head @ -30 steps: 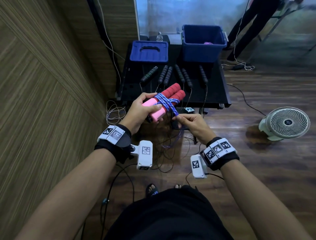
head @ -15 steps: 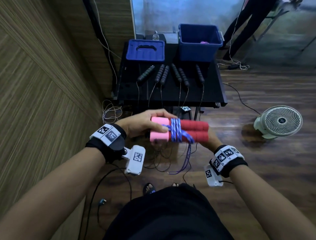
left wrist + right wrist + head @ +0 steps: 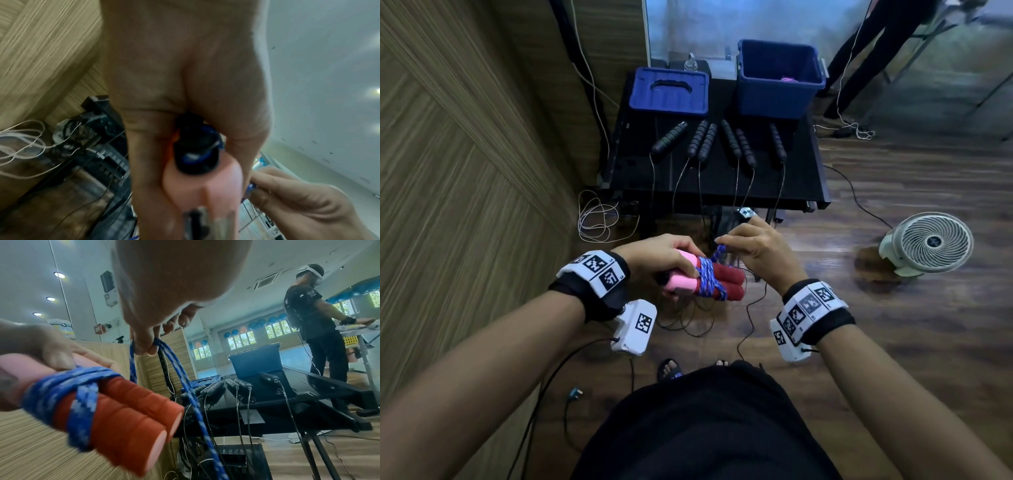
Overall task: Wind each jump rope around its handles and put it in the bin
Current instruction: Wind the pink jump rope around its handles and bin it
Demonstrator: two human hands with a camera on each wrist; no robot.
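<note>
Head view | black table [image 3: 798,185], wood floor [image 3: 914,342] | left hand [image 3: 654,257] grips handles [image 3: 722,284] | right hand [image 3: 760,250] pinches rope [image 3: 719,251]

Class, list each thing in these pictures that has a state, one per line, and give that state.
Foam handles: side by side, bound with several turns of rope, gripped by left hand.
Blue rope: partly wound, a loop pinched by right hand.
Bin: open, something pink inside.
Lid: off, flat on table.
Black ropes: unwound, cords hanging over table edge.
</note>
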